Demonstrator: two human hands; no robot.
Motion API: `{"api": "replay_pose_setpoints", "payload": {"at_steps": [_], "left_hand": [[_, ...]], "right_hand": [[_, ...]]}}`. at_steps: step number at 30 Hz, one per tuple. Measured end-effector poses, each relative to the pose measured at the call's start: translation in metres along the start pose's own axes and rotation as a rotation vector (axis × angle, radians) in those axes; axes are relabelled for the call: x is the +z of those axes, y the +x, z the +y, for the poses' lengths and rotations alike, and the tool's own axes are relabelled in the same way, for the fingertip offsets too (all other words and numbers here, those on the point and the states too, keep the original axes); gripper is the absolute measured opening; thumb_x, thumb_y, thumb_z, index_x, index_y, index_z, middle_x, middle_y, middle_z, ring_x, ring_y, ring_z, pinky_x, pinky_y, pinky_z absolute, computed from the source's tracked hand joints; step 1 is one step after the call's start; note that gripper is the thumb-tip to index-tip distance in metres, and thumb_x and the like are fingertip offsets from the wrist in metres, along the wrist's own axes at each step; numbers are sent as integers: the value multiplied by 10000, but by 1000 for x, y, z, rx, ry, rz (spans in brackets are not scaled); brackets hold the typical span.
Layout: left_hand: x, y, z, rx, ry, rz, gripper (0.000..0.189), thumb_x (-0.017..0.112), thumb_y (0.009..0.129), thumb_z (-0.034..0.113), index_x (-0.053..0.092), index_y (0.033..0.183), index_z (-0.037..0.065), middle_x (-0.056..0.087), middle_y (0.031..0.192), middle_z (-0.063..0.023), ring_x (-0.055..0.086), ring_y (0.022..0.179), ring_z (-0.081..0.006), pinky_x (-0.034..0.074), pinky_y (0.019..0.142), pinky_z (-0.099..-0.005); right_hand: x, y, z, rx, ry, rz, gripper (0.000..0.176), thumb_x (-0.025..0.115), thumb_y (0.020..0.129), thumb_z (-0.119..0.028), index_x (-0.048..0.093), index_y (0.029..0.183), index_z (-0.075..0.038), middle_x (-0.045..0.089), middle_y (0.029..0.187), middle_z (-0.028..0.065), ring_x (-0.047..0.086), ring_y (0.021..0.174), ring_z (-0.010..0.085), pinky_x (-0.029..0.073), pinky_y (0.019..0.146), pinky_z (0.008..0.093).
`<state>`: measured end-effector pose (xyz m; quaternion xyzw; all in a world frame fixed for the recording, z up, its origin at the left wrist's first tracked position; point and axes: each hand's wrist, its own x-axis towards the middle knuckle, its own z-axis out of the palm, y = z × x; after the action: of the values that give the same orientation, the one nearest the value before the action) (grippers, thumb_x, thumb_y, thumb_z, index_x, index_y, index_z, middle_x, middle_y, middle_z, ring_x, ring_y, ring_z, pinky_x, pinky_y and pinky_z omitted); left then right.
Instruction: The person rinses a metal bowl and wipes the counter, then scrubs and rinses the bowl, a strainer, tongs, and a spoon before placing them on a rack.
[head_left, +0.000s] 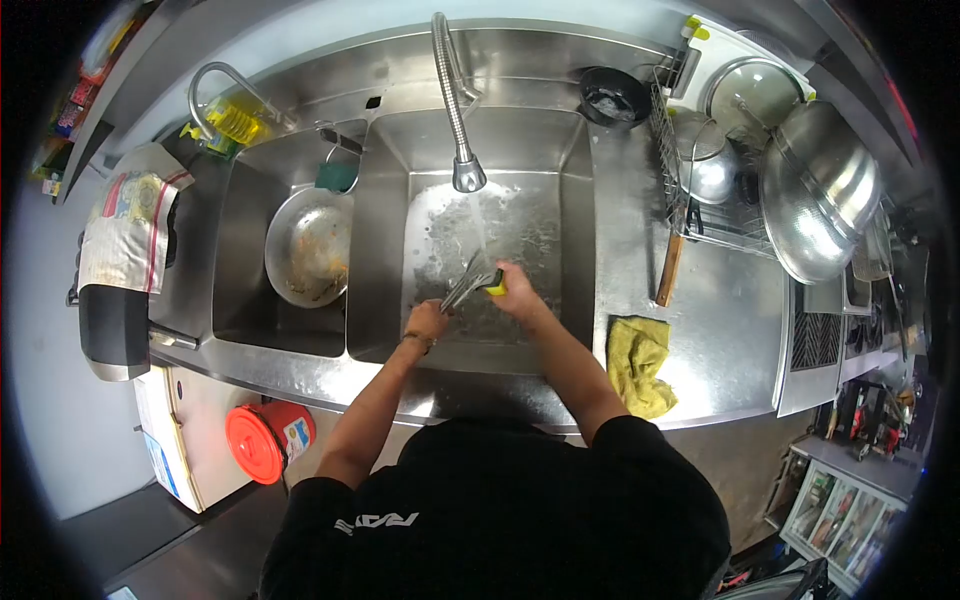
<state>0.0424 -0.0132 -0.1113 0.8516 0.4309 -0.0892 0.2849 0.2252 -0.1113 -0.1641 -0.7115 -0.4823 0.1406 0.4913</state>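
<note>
Over the right sink basin point(545, 345), my left hand point(427, 320) is closed around slim shiny metal utensils point(463, 288); their exact kind is hard to make out. My right hand point(515, 290) grips a yellow sponge point(496, 288) with a dark side, right against the upper end of the metal. Water point(478, 222) runs from the flexible faucet point(468, 175) just above both hands. Wet, sudsy patches cover the basin floor.
A food-stained metal bowl point(310, 245) sits in the left basin. On the right counter lie a yellow cloth point(640, 365) and a dish rack point(735, 235) with bowls and lids. A black pan point(614, 98) stands behind. A red-lidded bucket point(256, 443) is below left.
</note>
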Motion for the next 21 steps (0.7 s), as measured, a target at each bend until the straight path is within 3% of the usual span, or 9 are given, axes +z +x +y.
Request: {"api": "replay_pose_setpoints", "payload": {"at_steps": [2,3,7,9,11,14,18,20,21], "left_hand": [[3,-4,8,-27,-70,13,188,539,764,188,615,874,55,615,846,-210,589,822,-394,474,740,-472],[6,-4,7,-25,-68,12,188,539,764,188,615,874,55,615,846,-210,589,822,-394,474,740,-472],[3,-11,20,-30,30,24,180,530,755,165,579,888,54,612,835,-218,584,821,-402,467,742,-482],[-5,-17,28,-25,47,41,189,532,755,168,565,901,52,611,835,-221,583,819,-405,465,739,-487],[-8,-20,30,5,24,74,200,535,753,173,544,907,46,610,835,-222,582,815,-408,465,737,-489],[1,-14,16,77,56,91,211,534,755,172,537,918,37,608,836,-228,581,811,-413,466,730,-491],[-10,-12,18,123,77,83,251,561,777,244,531,912,34,595,832,-249,568,810,-428,459,712,-501],[-14,-12,21,179,-8,122,345,593,796,360,507,872,35,592,685,-187,602,632,-348,473,578,-446],[-26,-12,27,179,-6,118,345,593,796,360,507,872,35,592,685,-187,602,632,-348,473,578,-446]], "right_hand": [[11,22,-27,1240,1420,109,218,569,774,-122,516,978,-66,535,805,81,550,771,239,465,671,350],[22,22,-22,1239,1422,111,218,569,774,-122,516,978,-66,535,805,81,550,771,239,465,671,350],[76,15,28,980,950,478,162,518,749,-33,510,911,-42,528,758,75,521,716,194,433,597,319],[68,20,19,907,828,561,153,505,743,-11,509,894,-36,526,746,73,513,702,182,425,579,312],[43,24,-8,611,276,333,82,477,754,-14,522,823,-26,509,715,70,496,657,169,404,542,322],[72,20,67,656,319,421,68,471,755,-4,521,799,-14,501,693,70,479,614,161,392,527,332],[54,30,73,708,369,288,55,471,776,-40,513,763,-7,495,637,66,471,576,160,390,521,339],[15,41,21,740,256,109,231,538,798,-186,569,748,38,592,725,209,585,704,355,435,643,403],[14,37,16,743,257,110,231,538,798,-186,569,748,38,592,725,209,585,704,355,435,643,403]]}}
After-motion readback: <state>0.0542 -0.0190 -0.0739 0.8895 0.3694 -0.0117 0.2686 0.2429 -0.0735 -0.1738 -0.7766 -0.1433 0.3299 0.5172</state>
